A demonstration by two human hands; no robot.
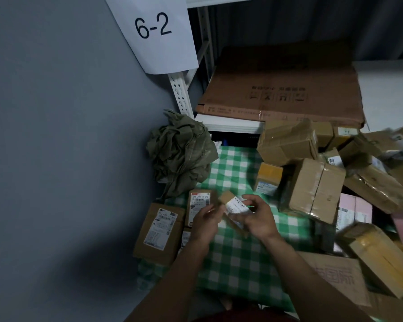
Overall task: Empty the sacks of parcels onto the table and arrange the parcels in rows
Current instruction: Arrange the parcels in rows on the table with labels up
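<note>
Both hands hold one small parcel above the table's checked cloth: right hand grips its labelled side, left hand pinches the near end. Its long axis runs away leftward. Open cloth sits just right of the two labelled parcels at the left edge. The unsorted pile crowds the far right, with an emptied sack at the far left.

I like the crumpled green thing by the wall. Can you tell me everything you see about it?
The green sack is an olive-drab bag, thin and papery or plastic-looking, crumpled into a wrinkled heap, so it seems empty. It sits at the far left corner of the checked tablecloth, against the grey wall, below the white shelf post. Its lower edge reaches a small labelled parcel. No hand touches it.
</note>
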